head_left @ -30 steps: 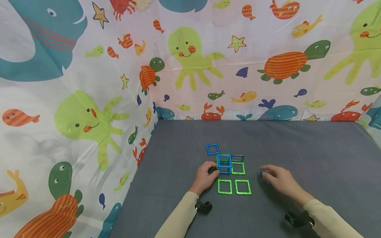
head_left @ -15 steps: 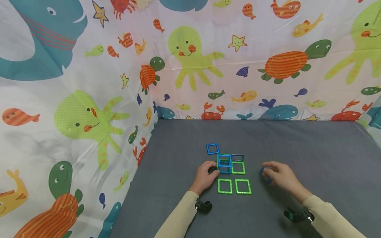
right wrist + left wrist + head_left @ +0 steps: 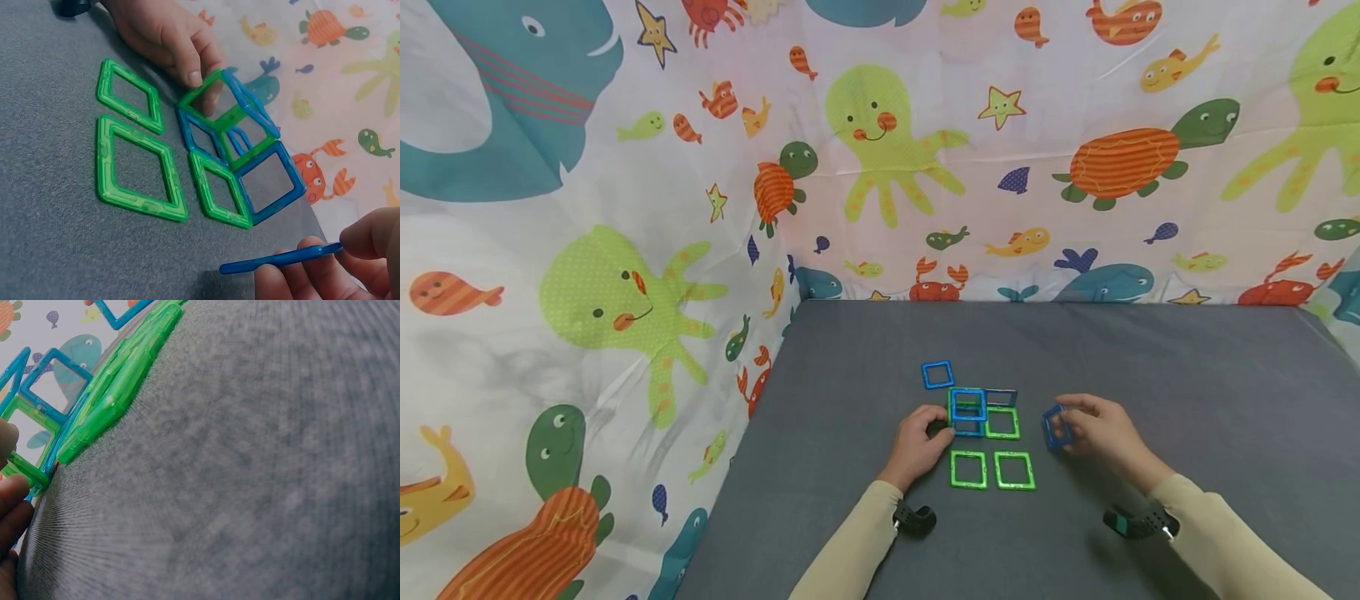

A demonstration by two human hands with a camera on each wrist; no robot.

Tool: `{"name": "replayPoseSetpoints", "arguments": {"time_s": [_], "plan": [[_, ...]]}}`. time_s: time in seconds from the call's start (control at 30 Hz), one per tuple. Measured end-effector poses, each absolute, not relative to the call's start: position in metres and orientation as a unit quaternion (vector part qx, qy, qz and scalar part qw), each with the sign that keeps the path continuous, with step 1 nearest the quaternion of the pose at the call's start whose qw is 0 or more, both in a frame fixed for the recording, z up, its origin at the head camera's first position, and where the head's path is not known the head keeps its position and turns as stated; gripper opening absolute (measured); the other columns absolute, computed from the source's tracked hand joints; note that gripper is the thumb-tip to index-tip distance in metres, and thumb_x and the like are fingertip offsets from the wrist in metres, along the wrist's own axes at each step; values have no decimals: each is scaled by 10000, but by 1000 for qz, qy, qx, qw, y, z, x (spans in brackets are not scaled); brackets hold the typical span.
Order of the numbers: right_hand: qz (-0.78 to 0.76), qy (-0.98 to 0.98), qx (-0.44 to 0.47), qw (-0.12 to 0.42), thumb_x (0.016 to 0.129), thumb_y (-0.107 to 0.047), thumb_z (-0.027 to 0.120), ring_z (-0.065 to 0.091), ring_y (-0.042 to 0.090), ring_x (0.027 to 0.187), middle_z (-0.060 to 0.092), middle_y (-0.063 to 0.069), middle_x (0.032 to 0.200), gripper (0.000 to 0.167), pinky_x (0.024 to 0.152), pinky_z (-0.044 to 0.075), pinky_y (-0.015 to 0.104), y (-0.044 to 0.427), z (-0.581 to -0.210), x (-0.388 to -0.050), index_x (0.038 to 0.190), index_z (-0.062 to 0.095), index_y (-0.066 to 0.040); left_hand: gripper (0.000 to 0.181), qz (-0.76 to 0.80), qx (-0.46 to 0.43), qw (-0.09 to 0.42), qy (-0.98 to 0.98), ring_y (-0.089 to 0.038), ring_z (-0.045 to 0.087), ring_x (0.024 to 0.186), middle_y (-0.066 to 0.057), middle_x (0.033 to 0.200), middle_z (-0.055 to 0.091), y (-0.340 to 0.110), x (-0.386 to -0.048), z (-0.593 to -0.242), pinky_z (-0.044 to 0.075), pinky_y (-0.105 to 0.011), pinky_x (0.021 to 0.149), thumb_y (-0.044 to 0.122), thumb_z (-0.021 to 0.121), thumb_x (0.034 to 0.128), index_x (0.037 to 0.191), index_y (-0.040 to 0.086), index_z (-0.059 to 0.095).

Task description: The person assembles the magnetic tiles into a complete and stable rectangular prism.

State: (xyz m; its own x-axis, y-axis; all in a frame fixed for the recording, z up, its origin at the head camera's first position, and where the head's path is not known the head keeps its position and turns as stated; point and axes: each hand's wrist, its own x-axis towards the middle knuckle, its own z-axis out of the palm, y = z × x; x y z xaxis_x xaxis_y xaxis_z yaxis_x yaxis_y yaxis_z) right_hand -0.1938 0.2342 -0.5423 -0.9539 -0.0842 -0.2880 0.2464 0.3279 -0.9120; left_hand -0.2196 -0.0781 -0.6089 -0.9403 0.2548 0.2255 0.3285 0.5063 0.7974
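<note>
A small structure of green and blue square frames stands on the table, with a blue square (image 3: 967, 406) on top at its left part and an upright blue square (image 3: 272, 181) behind a flat green one (image 3: 220, 187). My left hand (image 3: 917, 446) pinches the upright green square (image 3: 205, 95) at the structure's left side. To the right, my right hand (image 3: 1107, 435) holds a blue square (image 3: 1056, 427) between thumb and fingers, apart from the structure; in the right wrist view this blue square (image 3: 275, 259) is seen edge-on.
Two loose green squares (image 3: 968, 470) (image 3: 1015, 471) lie side by side in front of the structure. Another blue square (image 3: 937, 375) lies flat behind it to the left. A cloth with printed sea animals (image 3: 895, 250) hangs behind and left of the grey table (image 3: 1187, 375).
My right hand has moved slightly away from me, and the blue square in it has turned so that its opening shows. My left hand has stayed at the structure.
</note>
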Motion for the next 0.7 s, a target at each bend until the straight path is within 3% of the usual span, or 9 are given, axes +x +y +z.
{"name": "replayPoseSetpoints", "arguments": {"time_s": [0.7], "plan": [[-586, 799, 48, 130, 1044, -162, 503, 679, 75, 846, 731, 142, 1101, 492, 732, 620, 329, 214, -534, -210, 1471, 443, 76, 164, -468, -172, 39, -866, -198, 667, 1119, -41, 1199, 711, -78, -221, -610, 539, -369, 978, 178, 685, 943, 1095, 133, 725]]}}
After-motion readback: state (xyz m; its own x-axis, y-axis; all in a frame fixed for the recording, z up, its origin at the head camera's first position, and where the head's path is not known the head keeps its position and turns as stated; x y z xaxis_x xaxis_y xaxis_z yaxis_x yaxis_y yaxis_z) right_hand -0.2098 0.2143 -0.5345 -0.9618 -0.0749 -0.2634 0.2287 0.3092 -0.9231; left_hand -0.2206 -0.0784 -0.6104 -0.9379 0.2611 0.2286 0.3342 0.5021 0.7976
